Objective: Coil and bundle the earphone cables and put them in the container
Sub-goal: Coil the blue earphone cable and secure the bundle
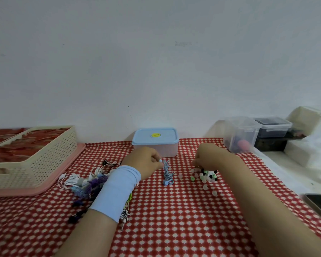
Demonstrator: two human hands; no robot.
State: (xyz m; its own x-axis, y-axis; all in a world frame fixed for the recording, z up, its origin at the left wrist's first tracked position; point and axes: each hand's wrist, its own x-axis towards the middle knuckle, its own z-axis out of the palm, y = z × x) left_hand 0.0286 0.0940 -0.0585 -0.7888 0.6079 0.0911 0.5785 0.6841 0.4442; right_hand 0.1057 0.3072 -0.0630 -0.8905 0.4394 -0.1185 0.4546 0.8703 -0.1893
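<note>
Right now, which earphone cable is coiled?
The blue-grey cable at the left hand, folded into one tight bundle; the others lie tangled in the loose pile.

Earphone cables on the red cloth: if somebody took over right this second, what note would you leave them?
Left hand: pinches one end of the blue-grey earphone cable, which lies gathered lengthwise on the cloth.
Right hand: fingers down on the pile of small ear tips; grip unclear.
Container: lid on, behind the hands, contents hidden.
Done: one cable gathered.
Left: probably tie it, coil the tangled earphones by the left wrist, box everything.
</note>
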